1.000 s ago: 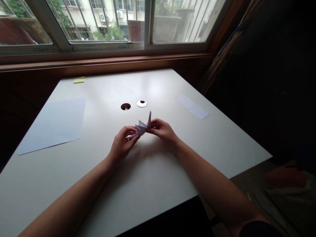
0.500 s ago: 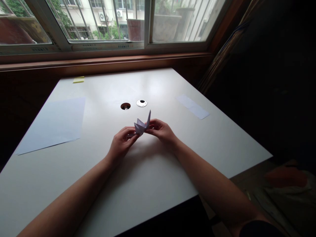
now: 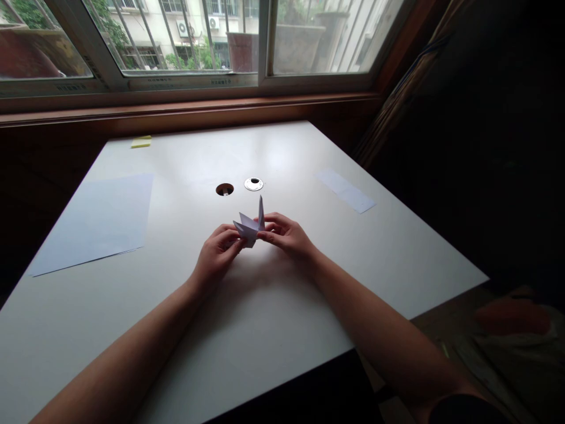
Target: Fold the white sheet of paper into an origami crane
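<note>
A small folded paper figure (image 3: pixel 249 225) of pale lilac paper is held just above the white table (image 3: pixel 265 318), one pointed flap standing upright. My left hand (image 3: pixel 217 253) pinches its left lower side with curled fingers. My right hand (image 3: pixel 286 234) pinches its right side at the base of the upright flap. Both hands meet at the middle of the table, and part of the figure is hidden behind my fingers.
A pale blue sheet of paper (image 3: pixel 95 221) lies at the left. A paper strip (image 3: pixel 345 191) lies at the right, a yellow sticky pad (image 3: pixel 140 142) at the far left corner. A cable hole (image 3: pixel 225 189) and its round cap (image 3: pixel 253 184) sit beyond my hands.
The paper figure has turned slightly and shifted a little left; its upright flap now stands more vertical. My hands have drawn closer together around it.
</note>
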Demonstrator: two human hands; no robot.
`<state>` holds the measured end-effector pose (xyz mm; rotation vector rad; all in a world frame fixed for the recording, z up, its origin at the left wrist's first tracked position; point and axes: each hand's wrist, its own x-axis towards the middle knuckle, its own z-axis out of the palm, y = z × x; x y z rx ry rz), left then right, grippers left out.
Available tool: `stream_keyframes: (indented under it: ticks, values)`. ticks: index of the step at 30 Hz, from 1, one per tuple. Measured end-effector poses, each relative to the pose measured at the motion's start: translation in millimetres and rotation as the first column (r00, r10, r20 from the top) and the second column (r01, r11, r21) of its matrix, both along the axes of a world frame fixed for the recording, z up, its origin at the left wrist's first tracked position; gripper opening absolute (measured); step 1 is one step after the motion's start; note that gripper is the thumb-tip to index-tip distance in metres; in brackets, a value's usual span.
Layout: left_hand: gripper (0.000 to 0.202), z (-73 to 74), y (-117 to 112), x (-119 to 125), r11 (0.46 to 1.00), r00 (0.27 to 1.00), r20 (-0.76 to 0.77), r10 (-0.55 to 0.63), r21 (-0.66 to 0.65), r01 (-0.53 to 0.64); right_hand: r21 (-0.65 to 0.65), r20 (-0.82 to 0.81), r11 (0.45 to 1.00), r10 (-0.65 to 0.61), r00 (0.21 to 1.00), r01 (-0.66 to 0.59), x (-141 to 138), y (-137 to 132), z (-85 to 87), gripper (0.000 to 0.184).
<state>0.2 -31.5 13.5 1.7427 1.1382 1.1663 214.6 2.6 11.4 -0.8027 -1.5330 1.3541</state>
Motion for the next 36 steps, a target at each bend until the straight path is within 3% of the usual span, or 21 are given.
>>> stream_keyframes:
  ticks: [9,15,23,36]
  values:
    - [0.017,0.4,-1,1,0.997,0.998,-0.034,-0.053,0.057,0.055,0.136,0.134,0.989,0.033,0.99,-0.052,0,-2,4.1,0.036]
    - [0.022,-0.8,-3,0,0.996,0.998,0.02,-0.056,-0.074,0.057,0.053,0.094,0.995,0.075,0.993,-0.08,1,0,2.0,0.034]
    - [0.025,-2.6,-2,1,0.993,0.999,0.049,0.011,-0.114,-0.005,-0.079,-0.023,0.996,0.049,0.999,-0.051,-4,-1,-2.9,0.039]
    - [0.027,-8.0,-1,1,0.983,0.982,0.178,0.058,-0.182,-0.025,-0.057,-0.121,0.998,-0.024,0.992,0.017,-9,-3,-4.5,0.035]
